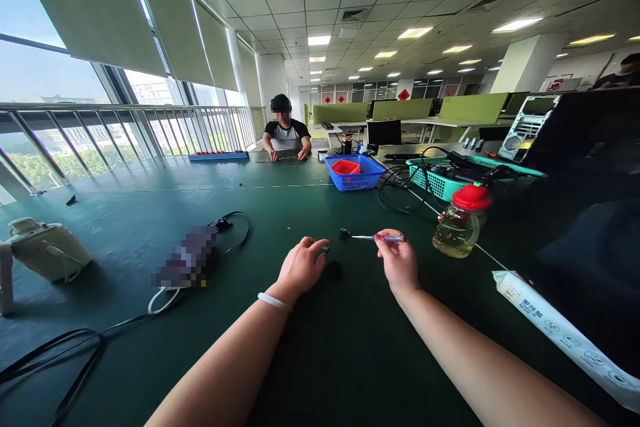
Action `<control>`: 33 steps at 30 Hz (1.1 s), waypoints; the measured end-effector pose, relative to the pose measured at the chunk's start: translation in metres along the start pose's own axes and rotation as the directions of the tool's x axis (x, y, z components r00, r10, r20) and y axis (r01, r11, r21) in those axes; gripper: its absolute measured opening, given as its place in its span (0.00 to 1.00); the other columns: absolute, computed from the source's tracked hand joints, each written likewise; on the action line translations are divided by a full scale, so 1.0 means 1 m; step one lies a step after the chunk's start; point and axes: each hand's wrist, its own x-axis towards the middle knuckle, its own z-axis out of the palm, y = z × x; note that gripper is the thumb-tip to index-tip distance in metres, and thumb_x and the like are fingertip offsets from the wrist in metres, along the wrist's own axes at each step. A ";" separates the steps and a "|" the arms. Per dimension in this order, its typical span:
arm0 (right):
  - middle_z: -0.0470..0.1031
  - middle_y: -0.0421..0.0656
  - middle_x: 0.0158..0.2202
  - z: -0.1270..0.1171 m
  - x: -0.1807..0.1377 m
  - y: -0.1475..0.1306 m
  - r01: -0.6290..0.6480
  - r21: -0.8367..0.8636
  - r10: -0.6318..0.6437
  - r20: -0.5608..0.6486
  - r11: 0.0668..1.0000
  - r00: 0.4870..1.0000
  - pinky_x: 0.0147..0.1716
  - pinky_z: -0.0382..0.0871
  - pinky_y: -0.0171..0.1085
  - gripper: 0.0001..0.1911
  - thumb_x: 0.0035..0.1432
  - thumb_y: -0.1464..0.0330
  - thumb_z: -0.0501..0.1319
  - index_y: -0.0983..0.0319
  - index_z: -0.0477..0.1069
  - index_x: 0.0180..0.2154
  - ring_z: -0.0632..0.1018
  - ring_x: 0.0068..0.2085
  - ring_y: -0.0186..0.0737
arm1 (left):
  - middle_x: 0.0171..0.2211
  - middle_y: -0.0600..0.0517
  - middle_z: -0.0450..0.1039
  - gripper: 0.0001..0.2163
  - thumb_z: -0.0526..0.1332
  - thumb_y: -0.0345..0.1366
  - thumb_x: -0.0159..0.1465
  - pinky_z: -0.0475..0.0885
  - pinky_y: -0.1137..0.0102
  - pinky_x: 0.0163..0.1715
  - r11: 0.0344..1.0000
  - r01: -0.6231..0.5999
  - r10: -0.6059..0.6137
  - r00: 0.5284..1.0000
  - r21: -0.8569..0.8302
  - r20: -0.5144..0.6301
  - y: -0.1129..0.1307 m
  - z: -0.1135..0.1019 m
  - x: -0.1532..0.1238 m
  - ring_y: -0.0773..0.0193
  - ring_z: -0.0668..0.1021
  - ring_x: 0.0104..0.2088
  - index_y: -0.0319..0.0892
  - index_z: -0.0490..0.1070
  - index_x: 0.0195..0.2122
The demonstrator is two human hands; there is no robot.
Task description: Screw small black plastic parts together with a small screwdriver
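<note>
My right hand (400,263) grips a small screwdriver (365,237) by its handle. Its thin metal shaft points left, and the tip ends just beside a small black part (345,233) on the dark green tabletop (320,347). My left hand (301,267), with a white band at the wrist, is left of that part. Between its thumb and index finger sits a small dark piece (326,250), too small to name. A dark patch lies on the table below those fingertips.
Right of my hands stands a red-lidded bottle (457,227) near a long white packet (560,333). Beyond are a blue basket (355,180) and a green basket (433,180) with cables. At left lie a blurred device (187,257) and a beige container (47,250). A person (287,133) sits opposite.
</note>
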 end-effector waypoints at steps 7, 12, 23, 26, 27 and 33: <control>0.81 0.47 0.37 0.002 0.008 0.022 -0.198 -0.024 0.200 0.099 0.980 0.975 0.38 0.73 0.44 0.22 0.50 0.50 0.64 0.59 0.77 0.40 0.79 0.34 0.43 | 0.48 0.48 0.71 0.16 0.56 0.41 0.65 0.74 0.65 0.41 0.986 0.001 -0.026 0.989 0.165 0.145 0.008 -0.005 -0.003 0.60 0.79 0.38 0.50 0.79 0.49; 0.82 0.46 0.39 0.004 0.009 0.031 -0.170 -0.093 0.184 0.169 0.981 0.968 0.42 0.72 0.45 0.21 0.53 0.51 0.62 0.58 0.77 0.42 0.80 0.40 0.46 | 0.43 0.48 0.74 0.14 0.55 0.37 0.65 0.73 0.63 0.42 0.984 -0.015 -0.008 0.991 0.176 0.132 0.009 -0.006 -0.002 0.58 0.78 0.39 0.46 0.81 0.38; 0.83 0.46 0.39 0.004 0.010 0.027 -0.190 -0.132 0.217 0.235 0.973 0.948 0.45 0.72 0.46 0.17 0.56 0.54 0.60 0.57 0.76 0.43 0.80 0.43 0.47 | 0.56 0.45 0.71 0.24 0.62 0.47 0.64 0.66 0.56 0.59 0.919 -0.365 0.390 0.895 -0.148 0.214 0.009 0.006 -0.005 0.52 0.71 0.58 0.47 0.67 0.60; 0.83 0.46 0.40 0.004 0.009 0.025 -0.194 -0.117 0.218 0.254 0.974 0.942 0.46 0.71 0.46 0.17 0.56 0.55 0.60 0.57 0.76 0.42 0.80 0.44 0.48 | 0.52 0.47 0.74 0.14 0.61 0.40 0.65 0.68 0.57 0.58 0.928 -0.347 0.369 0.906 -0.135 0.207 0.005 0.011 -0.003 0.53 0.73 0.55 0.46 0.73 0.51; 0.83 0.46 0.40 0.004 0.009 0.025 -0.200 -0.113 0.224 0.259 0.973 0.940 0.46 0.71 0.46 0.17 0.56 0.55 0.60 0.57 0.76 0.42 0.80 0.45 0.48 | 0.50 0.47 0.75 0.12 0.61 0.38 0.64 0.68 0.58 0.57 0.934 -0.330 0.352 0.916 -0.135 0.195 0.003 0.012 -0.002 0.54 0.74 0.53 0.45 0.74 0.48; 0.82 0.46 0.38 0.003 0.007 0.017 -0.216 -0.101 0.237 0.298 0.971 0.925 0.47 0.70 0.46 0.17 0.55 0.56 0.59 0.58 0.77 0.41 0.80 0.44 0.48 | 0.44 0.49 0.78 0.10 0.58 0.29 0.61 0.71 0.62 0.53 0.978 -0.173 0.188 0.974 -0.115 0.130 -0.003 0.009 0.002 0.57 0.76 0.47 0.45 0.76 0.41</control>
